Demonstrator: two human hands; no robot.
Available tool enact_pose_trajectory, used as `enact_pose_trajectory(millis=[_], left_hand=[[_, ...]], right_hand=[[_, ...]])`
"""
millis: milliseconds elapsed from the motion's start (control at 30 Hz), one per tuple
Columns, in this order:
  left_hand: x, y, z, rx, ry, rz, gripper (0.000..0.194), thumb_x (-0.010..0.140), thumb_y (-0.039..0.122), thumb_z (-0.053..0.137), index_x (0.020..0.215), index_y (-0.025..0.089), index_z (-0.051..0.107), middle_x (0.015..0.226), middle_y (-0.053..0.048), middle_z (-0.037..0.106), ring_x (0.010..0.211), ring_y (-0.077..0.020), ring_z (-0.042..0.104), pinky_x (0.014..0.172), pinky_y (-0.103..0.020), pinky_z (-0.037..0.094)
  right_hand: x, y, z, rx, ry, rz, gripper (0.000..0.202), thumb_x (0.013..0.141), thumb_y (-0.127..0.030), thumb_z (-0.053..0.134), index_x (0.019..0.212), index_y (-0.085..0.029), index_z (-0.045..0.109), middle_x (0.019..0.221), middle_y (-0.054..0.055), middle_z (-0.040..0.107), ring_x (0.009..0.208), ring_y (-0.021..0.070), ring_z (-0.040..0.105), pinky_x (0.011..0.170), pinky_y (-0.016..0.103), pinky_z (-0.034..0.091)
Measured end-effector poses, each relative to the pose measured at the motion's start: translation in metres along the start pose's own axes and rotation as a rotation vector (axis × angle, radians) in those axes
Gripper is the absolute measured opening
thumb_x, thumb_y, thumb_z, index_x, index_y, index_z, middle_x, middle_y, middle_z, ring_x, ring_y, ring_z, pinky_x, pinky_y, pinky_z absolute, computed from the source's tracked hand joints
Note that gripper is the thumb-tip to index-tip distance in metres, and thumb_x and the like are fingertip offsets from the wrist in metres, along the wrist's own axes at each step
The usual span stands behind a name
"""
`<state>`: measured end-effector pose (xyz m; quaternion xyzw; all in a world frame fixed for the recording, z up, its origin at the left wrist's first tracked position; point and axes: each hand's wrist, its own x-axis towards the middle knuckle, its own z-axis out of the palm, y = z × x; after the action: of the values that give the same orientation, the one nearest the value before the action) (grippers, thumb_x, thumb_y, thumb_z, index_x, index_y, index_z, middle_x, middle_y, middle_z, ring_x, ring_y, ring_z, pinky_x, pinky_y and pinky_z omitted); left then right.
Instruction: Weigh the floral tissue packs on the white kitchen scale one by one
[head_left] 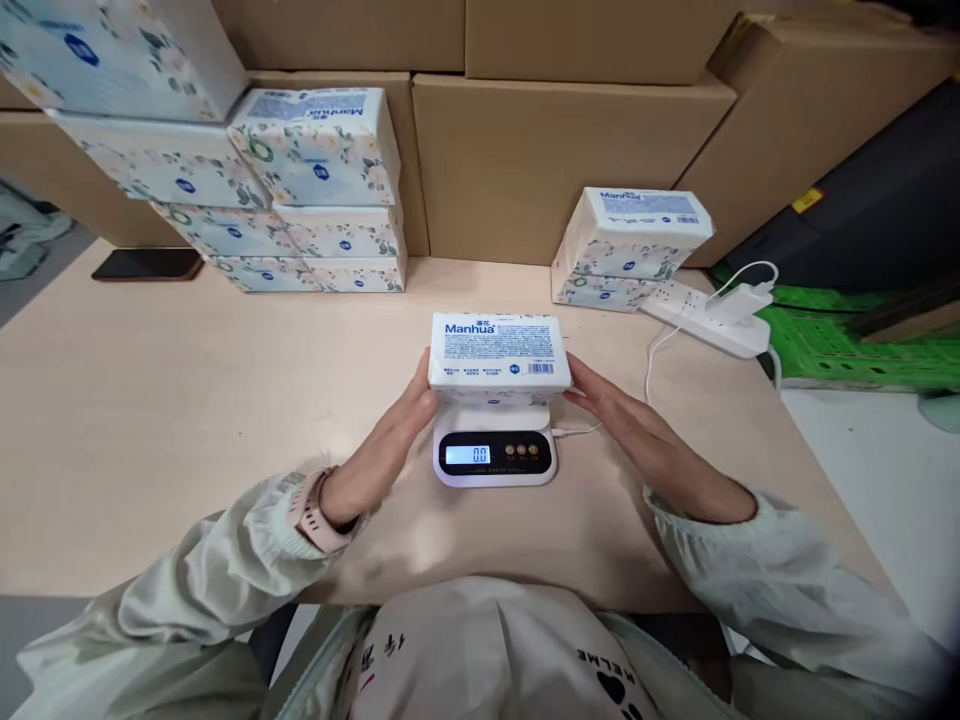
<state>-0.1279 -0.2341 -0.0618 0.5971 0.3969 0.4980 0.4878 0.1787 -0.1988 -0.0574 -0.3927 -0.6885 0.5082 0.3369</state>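
Observation:
A white Manhua tissue pack (499, 351) rests on or just above a small white kitchen scale (495, 458) whose display reads 0.0. My left hand (386, 440) presses the pack's left end and my right hand (637, 435) touches its right end, so both hands hold it between them. A pink watch sits on my left wrist.
A tall stack of tissue packs (300, 190) stands at the back left, two more packs (630, 245) at the back right. A white power strip with a charger (712, 315) lies to the right, a dark phone (148, 264) far left. Cardboard boxes (555, 165) line the back of the table (150, 420).

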Motion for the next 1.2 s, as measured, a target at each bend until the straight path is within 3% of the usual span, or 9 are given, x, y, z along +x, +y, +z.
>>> enact_pose_trajectory(millis=[133,233,333,700,867,1200], left_hand=[[-0.015,-0.022,-0.014,0.071,0.112,-0.057,0.063,0.11,0.061,0.041,0.17,0.049,0.027,0.18,0.012,0.01,0.17,-0.0256,0.001,0.141,-0.057,0.006],[-0.023,-0.031,-0.024,0.059,0.194,0.012,0.06,0.11,0.065,0.034,0.168,0.051,0.029,0.181,0.014,0.009,0.171,-0.024,-0.003,0.14,-0.056,0.001],[-0.025,-0.03,-0.027,0.034,0.22,0.018,0.059,0.109,0.07,0.028,0.166,0.053,0.034,0.18,0.014,0.011,0.171,-0.0231,-0.002,0.14,-0.054,0.001],[-0.025,-0.034,-0.023,0.013,0.191,0.02,0.058,0.109,0.069,0.029,0.164,0.054,0.037,0.18,0.015,0.014,0.171,-0.0233,0.0,0.14,-0.055,0.0],[-0.026,-0.033,-0.021,0.016,0.2,-0.003,0.064,0.107,0.072,0.031,0.167,0.048,0.035,0.181,0.01,0.013,0.171,-0.0255,0.001,0.14,-0.055,0.001],[-0.027,-0.033,-0.019,0.011,0.184,-0.004,0.062,0.108,0.071,0.029,0.165,0.049,0.04,0.179,0.011,0.019,0.17,-0.0258,0.005,0.141,-0.055,0.004]], right_hand=[[-0.008,0.027,0.008,-0.209,0.414,-0.188,0.056,0.107,-0.05,0.049,0.162,-0.047,0.043,0.17,-0.004,0.047,0.159,0.0294,0.046,0.133,0.063,0.037],[-0.011,0.04,0.013,-0.268,0.672,-0.323,0.054,0.107,-0.051,0.045,0.16,-0.046,0.047,0.164,-0.003,0.056,0.155,0.0319,0.051,0.13,0.065,0.041],[-0.009,0.044,0.016,-0.27,0.781,-0.372,0.052,0.106,-0.054,0.039,0.157,-0.05,0.049,0.162,-0.006,0.057,0.156,0.0324,0.05,0.131,0.065,0.039],[-0.009,0.051,0.019,-0.212,0.701,-0.416,0.054,0.107,-0.054,0.036,0.159,-0.047,0.048,0.163,-0.006,0.056,0.157,0.0303,0.049,0.132,0.065,0.038],[-0.01,0.052,0.018,-0.211,0.7,-0.414,0.055,0.106,-0.058,0.037,0.158,-0.047,0.049,0.161,-0.004,0.058,0.155,0.0327,0.05,0.131,0.065,0.038],[-0.015,0.048,0.019,-0.288,0.643,-0.331,0.058,0.106,-0.062,0.029,0.159,-0.046,0.049,0.162,-0.006,0.057,0.156,0.0318,0.049,0.132,0.063,0.037]])
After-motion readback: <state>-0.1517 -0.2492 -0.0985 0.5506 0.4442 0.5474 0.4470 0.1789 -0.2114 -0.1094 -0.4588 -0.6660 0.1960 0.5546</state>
